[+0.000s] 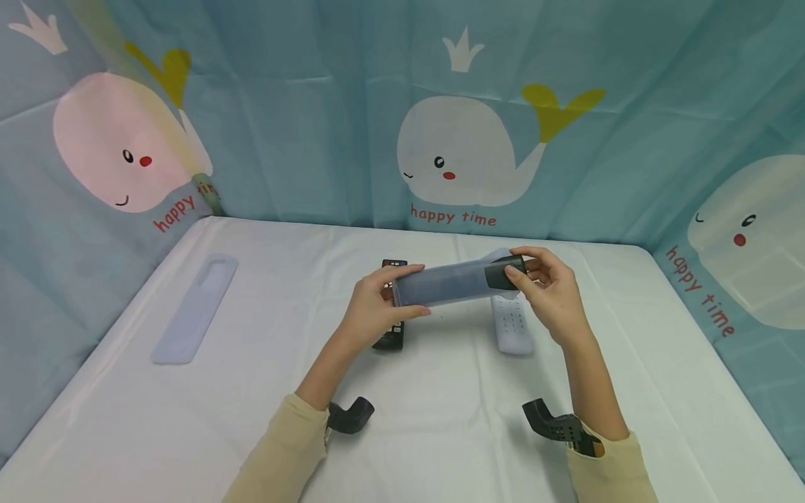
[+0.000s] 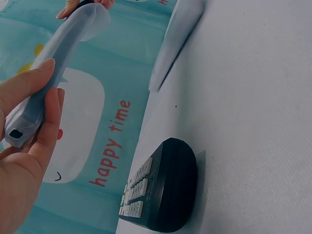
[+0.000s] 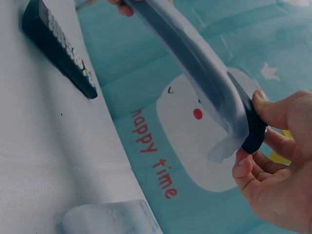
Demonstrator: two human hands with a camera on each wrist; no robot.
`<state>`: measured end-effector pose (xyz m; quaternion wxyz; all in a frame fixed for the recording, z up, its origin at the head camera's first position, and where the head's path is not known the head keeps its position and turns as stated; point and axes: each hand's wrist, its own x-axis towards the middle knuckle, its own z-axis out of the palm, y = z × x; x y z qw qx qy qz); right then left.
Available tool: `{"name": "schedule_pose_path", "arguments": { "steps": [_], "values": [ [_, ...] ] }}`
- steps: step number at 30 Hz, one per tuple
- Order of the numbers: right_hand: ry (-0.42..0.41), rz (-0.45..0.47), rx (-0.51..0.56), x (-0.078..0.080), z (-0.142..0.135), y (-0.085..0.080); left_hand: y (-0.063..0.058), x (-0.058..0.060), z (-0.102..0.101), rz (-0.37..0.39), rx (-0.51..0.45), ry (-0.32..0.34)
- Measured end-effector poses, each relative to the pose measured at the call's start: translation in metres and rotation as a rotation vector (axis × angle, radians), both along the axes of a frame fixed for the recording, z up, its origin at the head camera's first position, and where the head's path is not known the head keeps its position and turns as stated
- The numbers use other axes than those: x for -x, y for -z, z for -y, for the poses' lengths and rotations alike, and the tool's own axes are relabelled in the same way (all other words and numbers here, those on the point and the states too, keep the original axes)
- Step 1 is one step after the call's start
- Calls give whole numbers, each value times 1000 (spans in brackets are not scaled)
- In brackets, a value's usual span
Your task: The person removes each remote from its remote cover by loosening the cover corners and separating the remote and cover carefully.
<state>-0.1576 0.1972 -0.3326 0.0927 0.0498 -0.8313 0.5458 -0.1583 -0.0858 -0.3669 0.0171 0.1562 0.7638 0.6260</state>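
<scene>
a cloudy cover [image 1: 440, 285] is held up above the desk [image 1: 440, 405], between the two hands, its long axis set nearly crosswise from one to the other. one end is gripped between thumb and fingers by the left hand [image 1: 370, 299]; at the opposite end, the bare dark tip of what looks like a remote [image 1: 499, 274] is pinched by the right hand [image 1: 556, 297], the nearer hand to the cover's flared edge.
</scene>
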Motion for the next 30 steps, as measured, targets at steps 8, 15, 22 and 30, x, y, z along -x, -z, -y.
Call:
{"name": "schedule_pose_path", "arguments": {
  "steps": [8,15,22,30],
  "values": [
    [-2,-9,5,1,-1,0,0,1,2,14,-11,12],
    [-3,-21,6,1,-2,0,-1,3,3,4,-31,25],
    [0,-11,0,2,-5,0,-2,3,3,12,-46,31],
    [2,-12,-2,2,-5,-1,-2,2,4,12,-41,25]
  ]
}}
